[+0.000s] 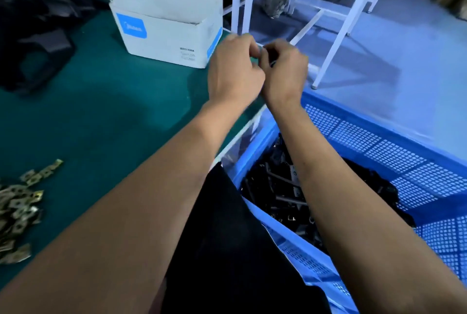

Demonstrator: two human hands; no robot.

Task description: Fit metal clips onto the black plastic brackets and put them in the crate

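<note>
Both hands raised together over the far edge of the green surface (pixel 106 111). Left hand (pixel 233 71) and right hand (pixel 284 72) have fingers curled, knuckles touching, pinching a small dark part (pixel 271 63) between them; mostly hidden, so bracket or clip cannot be told. Blue perforated crate (pixel 379 141) at right, beside the surface, with a plastic liner, holds a heap of black brackets (pixel 280 187). White cardboard box (pixel 166 22) stands open on the surface; contents not visible. Loose pile of metal clips (pixel 17 207) at left edge. Black parts (pixel 35 58) heaped far left
</note>
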